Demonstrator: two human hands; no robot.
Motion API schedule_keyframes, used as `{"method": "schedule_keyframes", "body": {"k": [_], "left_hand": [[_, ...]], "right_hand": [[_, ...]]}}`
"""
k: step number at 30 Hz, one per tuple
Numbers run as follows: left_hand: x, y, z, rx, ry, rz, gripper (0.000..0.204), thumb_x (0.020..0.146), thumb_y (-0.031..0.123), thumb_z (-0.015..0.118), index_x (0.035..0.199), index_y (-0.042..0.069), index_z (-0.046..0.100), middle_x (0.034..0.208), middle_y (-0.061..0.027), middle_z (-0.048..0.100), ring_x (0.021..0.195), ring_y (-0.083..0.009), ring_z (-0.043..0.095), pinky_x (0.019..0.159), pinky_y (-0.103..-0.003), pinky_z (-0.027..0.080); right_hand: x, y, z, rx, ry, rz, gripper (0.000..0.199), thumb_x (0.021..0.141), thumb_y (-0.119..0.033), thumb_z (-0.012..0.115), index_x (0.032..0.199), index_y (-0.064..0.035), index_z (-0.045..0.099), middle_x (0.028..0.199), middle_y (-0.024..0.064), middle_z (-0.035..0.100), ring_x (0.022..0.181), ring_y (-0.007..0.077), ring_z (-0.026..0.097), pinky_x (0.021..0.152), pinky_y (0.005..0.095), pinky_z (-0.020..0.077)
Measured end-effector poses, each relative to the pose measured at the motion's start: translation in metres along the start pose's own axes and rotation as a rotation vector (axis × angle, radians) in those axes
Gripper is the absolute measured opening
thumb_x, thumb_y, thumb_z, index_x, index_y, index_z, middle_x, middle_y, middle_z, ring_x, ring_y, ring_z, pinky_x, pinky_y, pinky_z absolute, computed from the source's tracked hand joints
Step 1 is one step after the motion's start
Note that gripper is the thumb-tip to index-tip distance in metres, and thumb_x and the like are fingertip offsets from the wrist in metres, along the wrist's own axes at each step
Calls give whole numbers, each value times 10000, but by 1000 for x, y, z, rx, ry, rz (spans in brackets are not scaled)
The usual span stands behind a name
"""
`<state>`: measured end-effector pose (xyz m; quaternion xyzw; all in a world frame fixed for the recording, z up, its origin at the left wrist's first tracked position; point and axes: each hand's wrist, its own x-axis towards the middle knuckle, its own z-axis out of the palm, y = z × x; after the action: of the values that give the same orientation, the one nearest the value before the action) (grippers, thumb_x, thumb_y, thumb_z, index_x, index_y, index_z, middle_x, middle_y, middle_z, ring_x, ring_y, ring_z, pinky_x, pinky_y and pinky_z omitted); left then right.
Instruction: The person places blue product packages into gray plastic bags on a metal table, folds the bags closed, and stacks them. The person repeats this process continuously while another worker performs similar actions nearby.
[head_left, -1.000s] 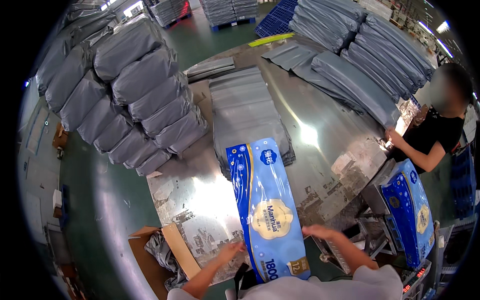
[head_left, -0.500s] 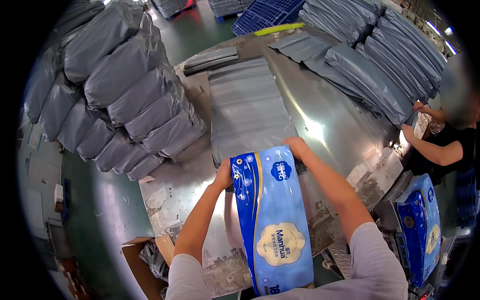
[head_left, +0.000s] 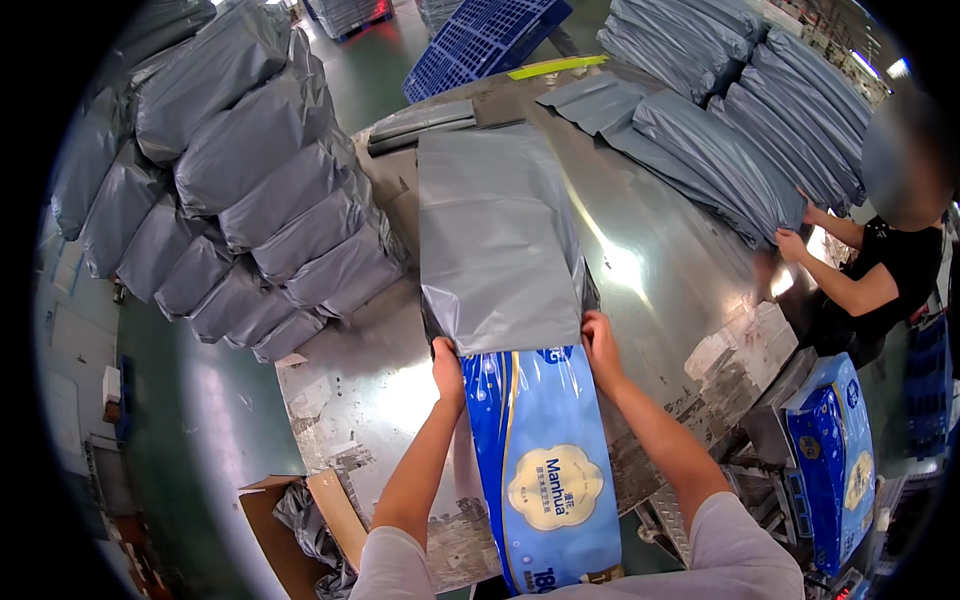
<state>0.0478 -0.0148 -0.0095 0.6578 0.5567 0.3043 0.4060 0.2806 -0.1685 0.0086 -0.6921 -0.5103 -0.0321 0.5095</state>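
A long, blue plastic-wrapped pack [head_left: 570,420] points away from me, its near end at my body and its far end inside the mouth of a grey plastic mailing bag [head_left: 500,230]. The bag lies on the metal table [head_left: 660,330], puffed up over the pack's far end. At the left corner of the mouth my left hand [head_left: 447,370] is closed on the bag's edge, against the pack's side. My right hand [head_left: 600,348] grips the opposite corner. Some of the fingers of both hands are hidden by the film.
Filled grey bags [head_left: 270,150] are piled at the left, more [head_left: 790,120] at the far right. At the right a co-worker [head_left: 870,270] handles another grey bag [head_left: 710,160]. A second blue pack [head_left: 830,460] stands lower right; a cardboard box [head_left: 262,525] sits lower left.
The bag's mouth has come over the pack's far end, covering its top part. Both hands have moved slightly nearer with the bag's edge. The co-worker's bag has shifted left; the blue pallet behind has tilted.
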Motion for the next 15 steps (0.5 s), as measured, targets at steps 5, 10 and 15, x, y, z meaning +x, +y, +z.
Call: {"method": "schedule_keyframes", "body": {"k": [5,10,15], "left_hand": [[30,-40,-8,689,-80,201,234,848,202,398,932,74,575,918,-197,617,801,-335,611,633,-412,480],[-9,-15,-28,1048,-322,175,196,771,206,486,778,110,656,783,-124,650,726,-297,639,591,-393,491],[-136,-49,-79,1005,-529,332,177,721,215,507,708,140,667,694,-97,645,652,-263,634,545,-381,482]], "right_hand": [[21,31,29,-554,-470,228,157,800,-110,432,819,-34,567,770,170,618,725,344,604,631,405,477],[-2,12,-4,-704,-750,81,191,734,-168,501,684,-79,662,712,156,631,672,320,619,573,423,473],[-119,-43,-68,-630,-971,143,182,724,-237,525,777,-120,654,733,125,637,682,307,626,585,456,477]]}}
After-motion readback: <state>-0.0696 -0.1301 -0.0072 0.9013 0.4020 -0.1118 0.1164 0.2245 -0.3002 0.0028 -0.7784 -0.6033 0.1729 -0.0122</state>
